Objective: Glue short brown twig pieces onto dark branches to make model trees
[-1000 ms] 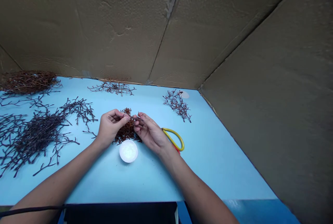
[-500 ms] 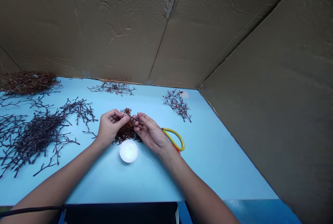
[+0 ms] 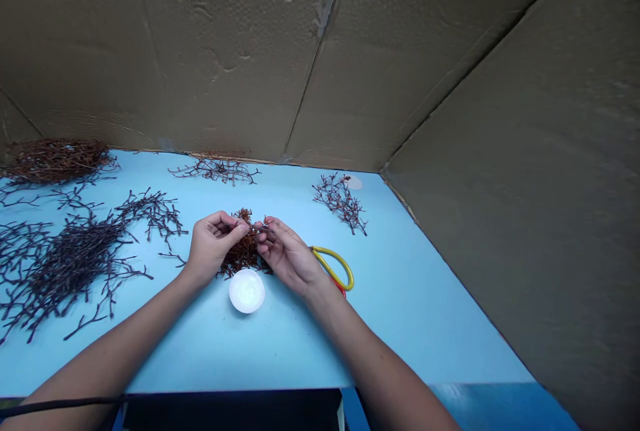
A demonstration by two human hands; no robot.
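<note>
My left hand (image 3: pixel 214 242) pinches a thin dark twig (image 3: pixel 260 228) between thumb and forefinger. From the other side my right hand (image 3: pixel 291 255) grips the same twig with its fingertips, palm partly turned up. Under and between the hands lies a heap of small reddish-brown twig bits (image 3: pixel 241 252), partly hidden by the fingers. Just in front of the heap stands a small white cup (image 3: pixel 247 291) with something whitish in it. Scissors with yellow and red handles (image 3: pixel 345 271) lie beside my right wrist, their blades hidden behind the hand.
Dark branched twigs (image 3: pixel 75 257) form a big pile at the left, with a reddish-brown bundle (image 3: pixel 57 159) behind. Smaller twig groups lie at the back (image 3: pixel 217 169) and back right (image 3: pixel 341 203), near a pale disc (image 3: pixel 354 182). Cardboard walls (image 3: pixel 225 51) enclose the blue table (image 3: pixel 425 324).
Both hands stay almost in place, still gripping the twig between them. The view shifts very slightly; nothing else has visibly moved.
</note>
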